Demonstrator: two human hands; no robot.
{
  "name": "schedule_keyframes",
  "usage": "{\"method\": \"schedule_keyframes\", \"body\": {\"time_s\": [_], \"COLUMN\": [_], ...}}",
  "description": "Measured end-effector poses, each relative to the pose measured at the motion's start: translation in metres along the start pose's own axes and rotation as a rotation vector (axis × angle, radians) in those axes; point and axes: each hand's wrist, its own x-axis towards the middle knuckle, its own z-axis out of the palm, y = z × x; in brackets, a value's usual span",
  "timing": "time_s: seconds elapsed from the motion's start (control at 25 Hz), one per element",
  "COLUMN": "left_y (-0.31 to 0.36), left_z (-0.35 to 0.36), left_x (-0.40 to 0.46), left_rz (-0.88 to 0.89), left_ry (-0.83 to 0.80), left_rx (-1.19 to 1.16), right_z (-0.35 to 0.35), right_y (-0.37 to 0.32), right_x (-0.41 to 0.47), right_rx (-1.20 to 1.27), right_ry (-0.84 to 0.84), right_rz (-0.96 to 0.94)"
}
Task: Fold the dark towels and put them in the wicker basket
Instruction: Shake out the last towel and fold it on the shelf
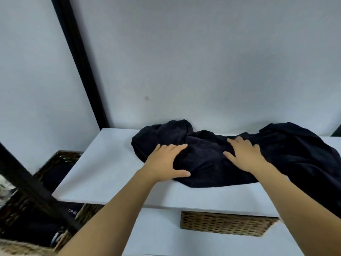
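The dark towel point(230, 157) lies crumpled on the white tabletop point(103, 163), its long axis running left to right along the far edge by the wall, with its right end spilling over the near right edge and hanging down. Both hands rest on its middle part, fingers straight and spread, palms down, pinching nothing: the left hand point(166, 161) sits on the towel's near left portion with its thumb at the near hem, and the right hand point(243, 154) lies just right of it, slightly farther in. The bunched left lump is closest to the left hand, while the larger, trailing mass lies right of the right hand, so flattening probably calls for that hand to sweep rightward or draw the hanging end back up. The wicker basket point(46, 182) sits low at the left, below the tabletop, nearer the left hand, with dark cloth already inside it.
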Motion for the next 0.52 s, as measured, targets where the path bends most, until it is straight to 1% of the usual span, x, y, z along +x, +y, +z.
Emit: {"method": "schedule_keyframes", "body": {"time_s": [0.04,0.08,0.16,0.2,0.24,0.28,0.32,0.36,0.4,0.44,0.52], "left_y": [0.009,0.013,0.008,0.000,-0.013,-0.027,-0.036,-0.037,-0.032,-0.022,0.007], "left_z": [0.009,0.013,0.005,-0.004,-0.015,-0.025,-0.033,-0.037,-0.037,-0.034,-0.020], "left_x": [0.003,0.007,0.011,0.013,0.015,0.016,0.015,0.012,0.009,0.006,-0.003], "left_rz": [0.019,0.034,0.023,-0.032,-0.121,-0.230,-0.339,-0.445,-0.518,-0.552,-0.564], "left_ry": [-0.017,0.009,0.073,0.098,0.177,0.292,0.408,0.471,0.468,0.413,0.252], "left_rx": [0.130,0.214,0.248,0.220,0.185,0.153,0.138,0.141,0.146,0.162,0.202], "right_z": [0.008,0.010,0.008,0.002,-0.005,-0.011,-0.014,-0.014,-0.013,-0.010,-0.004], "right_y": [0.003,0.002,-0.001,-0.001,-0.002,-0.003,-0.001,-0.001,-0.001,-0.001,-0.001], "right_x": [-0.004,-0.010,-0.021,-0.025,-0.028,-0.028,-0.028,-0.025,-0.022,-0.017,-0.003], "right_rx": [0.012,0.052,0.177,0.239,0.284,0.312,0.308,0.264,0.183,0.113,0.087], "right_ry": [-0.004,-0.001,-0.023,-0.049,-0.069,-0.062,-0.013,0.064,0.126,0.124,0.013], "right_rz": [0.030,0.039,0.008,-0.033,-0.074,-0.108,-0.129,-0.141,-0.152,-0.165,-0.147]}}
